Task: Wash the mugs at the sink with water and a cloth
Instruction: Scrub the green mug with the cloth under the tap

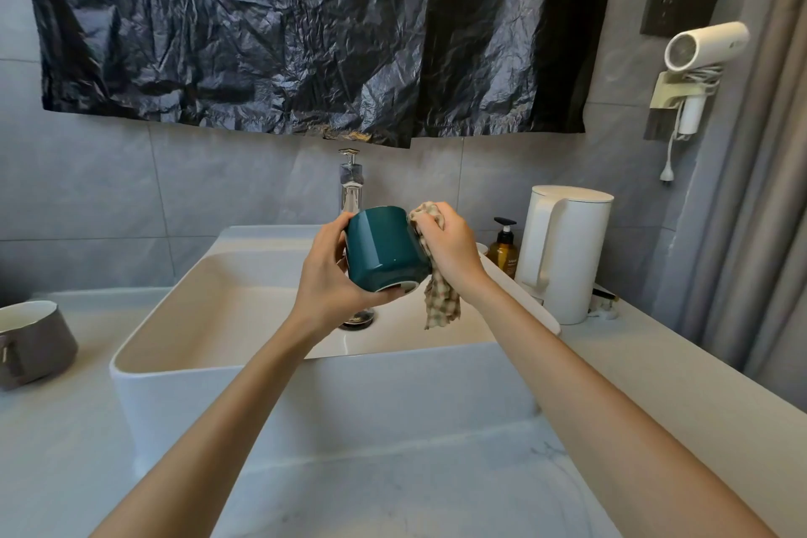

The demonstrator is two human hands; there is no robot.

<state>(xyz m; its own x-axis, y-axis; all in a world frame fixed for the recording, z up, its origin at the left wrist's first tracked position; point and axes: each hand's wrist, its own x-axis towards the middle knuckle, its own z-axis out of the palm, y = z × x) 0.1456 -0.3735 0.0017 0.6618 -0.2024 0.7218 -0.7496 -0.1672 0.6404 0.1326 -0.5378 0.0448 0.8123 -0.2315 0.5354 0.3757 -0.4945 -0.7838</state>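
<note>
Grey tiled wall with a crumpled black plastic sheet hung across it. At right, a dark socket plate, a white hair dryer in a wall holder, and a grey curtain. Pale marbled worktop bearing a white kettle and an amber pump bottle.

A bathroom: a white basin with a chrome tap on a pale counter, grey wall tiles, a wall-hung hair dryer, a pump bottle, probably soap, and a curtain.
</note>
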